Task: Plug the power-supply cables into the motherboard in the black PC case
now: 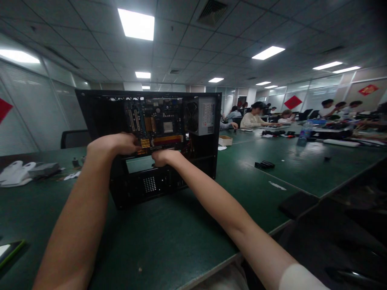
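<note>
A black computer case [215, 121] stands upright on the green table [169, 241], its open side facing me. Inside it are a motherboard [160, 112] with orange and red slots, and a grey power supply [206, 117] at the upper right. My left hand [125, 143] reaches in at the board's lower left edge, its fingers mostly hidden. At the board's bottom edge, above the opening in the case, is my right hand [161, 157], its fingers curled; whatever lies between them is too small to make out.
White plastic bags [17, 173] and a grey box [44, 170] lie at the left, a green-edged object [11, 253] at the near left. Black parts [264, 164], a bottle [304, 133] and a small carton [225, 140] are at the right. Several people sit farther back.
</note>
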{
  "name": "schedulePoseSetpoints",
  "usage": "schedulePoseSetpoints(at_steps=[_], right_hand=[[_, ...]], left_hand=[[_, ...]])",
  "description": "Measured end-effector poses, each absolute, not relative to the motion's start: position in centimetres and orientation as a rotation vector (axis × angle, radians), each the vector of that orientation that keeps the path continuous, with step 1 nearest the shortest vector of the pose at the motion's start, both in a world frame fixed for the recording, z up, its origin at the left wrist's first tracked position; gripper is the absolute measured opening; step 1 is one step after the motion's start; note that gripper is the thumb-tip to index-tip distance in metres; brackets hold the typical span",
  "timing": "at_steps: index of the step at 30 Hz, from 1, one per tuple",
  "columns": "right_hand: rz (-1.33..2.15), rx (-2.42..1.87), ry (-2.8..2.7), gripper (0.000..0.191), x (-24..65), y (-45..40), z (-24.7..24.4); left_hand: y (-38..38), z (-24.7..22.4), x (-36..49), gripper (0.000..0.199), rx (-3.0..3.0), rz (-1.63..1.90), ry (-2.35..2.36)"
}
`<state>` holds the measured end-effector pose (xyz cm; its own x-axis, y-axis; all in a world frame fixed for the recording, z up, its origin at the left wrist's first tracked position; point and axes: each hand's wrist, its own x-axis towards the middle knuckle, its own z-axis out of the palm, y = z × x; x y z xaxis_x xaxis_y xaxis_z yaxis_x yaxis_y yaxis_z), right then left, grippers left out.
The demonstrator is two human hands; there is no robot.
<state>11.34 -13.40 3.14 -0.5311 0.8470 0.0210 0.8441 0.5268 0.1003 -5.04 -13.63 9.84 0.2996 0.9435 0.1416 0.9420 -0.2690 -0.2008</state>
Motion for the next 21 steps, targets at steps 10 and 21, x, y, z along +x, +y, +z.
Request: schedulePoseSetpoints(at_steps=[10,21], right_hand=[[-0.407,1.672,2.994,0.044,18.4,-12.6,5.2],[-0.203,2.343,2.409,0.024,20.2,-14.2,6.2]], left_hand=[[-11.5,7.3,-0.2,0.070,-2.049,-0.304,-1.912],[-10.4,6.5,-0.8,0.055,-2.039,-0.438,-1.932]])
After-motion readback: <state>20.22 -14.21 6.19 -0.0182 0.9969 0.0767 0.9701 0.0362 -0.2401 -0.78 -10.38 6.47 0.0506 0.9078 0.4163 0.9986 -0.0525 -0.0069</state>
